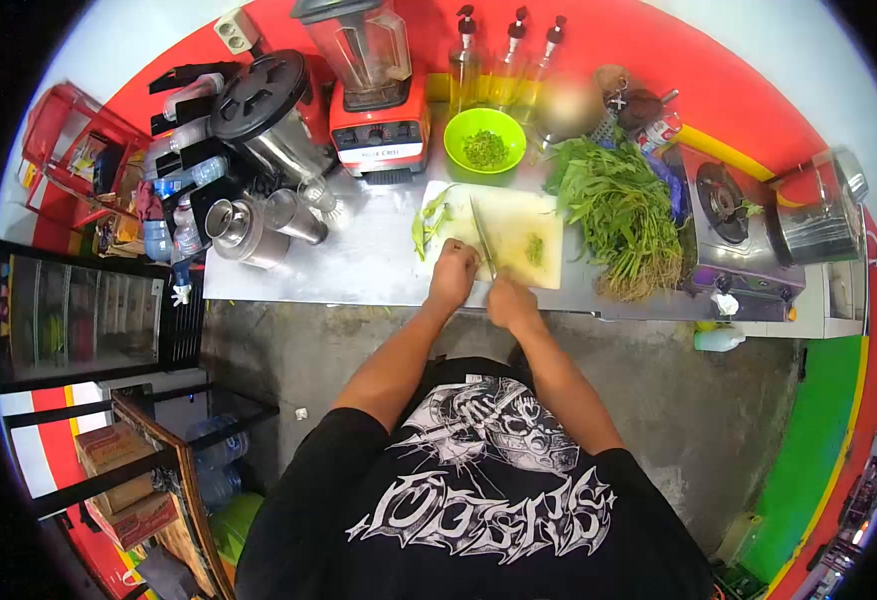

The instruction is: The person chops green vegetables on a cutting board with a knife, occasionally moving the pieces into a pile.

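My right hand grips the handle of a knife at the near edge of the cutting board. Its blade points away from me across the board. Just left of the blade, my left hand is closed with curled fingers on the board; whatever is in it is hidden. Green leaves and stems lie on the board's left side, beyond my left hand. A small pile of chopped greens rests right of the knife. Behind the board, a lime-green bowl holds more chopped greens.
A large bunch of leafy greens with roots lies right of the board, beside a gas stove. A red blender, pump bottles and metal canisters stand along the steel table.
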The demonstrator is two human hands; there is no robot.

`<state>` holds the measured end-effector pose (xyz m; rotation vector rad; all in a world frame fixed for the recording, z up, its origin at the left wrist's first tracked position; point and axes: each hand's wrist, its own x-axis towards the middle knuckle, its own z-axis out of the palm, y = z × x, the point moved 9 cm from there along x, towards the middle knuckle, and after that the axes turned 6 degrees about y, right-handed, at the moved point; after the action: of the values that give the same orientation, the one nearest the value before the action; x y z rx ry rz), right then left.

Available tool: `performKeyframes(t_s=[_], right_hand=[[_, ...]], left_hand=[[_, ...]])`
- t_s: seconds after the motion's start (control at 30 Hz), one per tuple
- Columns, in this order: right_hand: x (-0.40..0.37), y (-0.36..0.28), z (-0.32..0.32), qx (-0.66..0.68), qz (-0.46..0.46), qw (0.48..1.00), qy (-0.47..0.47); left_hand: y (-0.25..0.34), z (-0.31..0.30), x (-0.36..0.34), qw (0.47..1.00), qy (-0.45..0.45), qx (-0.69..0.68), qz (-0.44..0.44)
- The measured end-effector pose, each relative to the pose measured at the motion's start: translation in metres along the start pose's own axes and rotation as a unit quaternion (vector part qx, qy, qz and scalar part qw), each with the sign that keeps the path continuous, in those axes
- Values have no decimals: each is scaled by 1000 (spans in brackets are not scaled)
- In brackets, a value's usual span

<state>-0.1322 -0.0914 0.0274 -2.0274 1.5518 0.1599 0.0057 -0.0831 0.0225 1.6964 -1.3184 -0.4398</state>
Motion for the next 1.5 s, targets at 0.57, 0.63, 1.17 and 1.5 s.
performKeyframes(t_s=[0.57,0.63,1.17,1.5], right_hand=[[7,-1,16,-34,-22,999,31],[5,-3,9,-37,-28,998,53],[7,-5,8,-16,-33,999,8],[3,-7,-3,-50,-24,998,15]], left_hand=[[4,6,-2,999,-16,20,21],[5,6,-2,999,-19,24,14],[-21,17,1,998,-24,8,-50],[-18,19,4,997,-41,9,-64]])
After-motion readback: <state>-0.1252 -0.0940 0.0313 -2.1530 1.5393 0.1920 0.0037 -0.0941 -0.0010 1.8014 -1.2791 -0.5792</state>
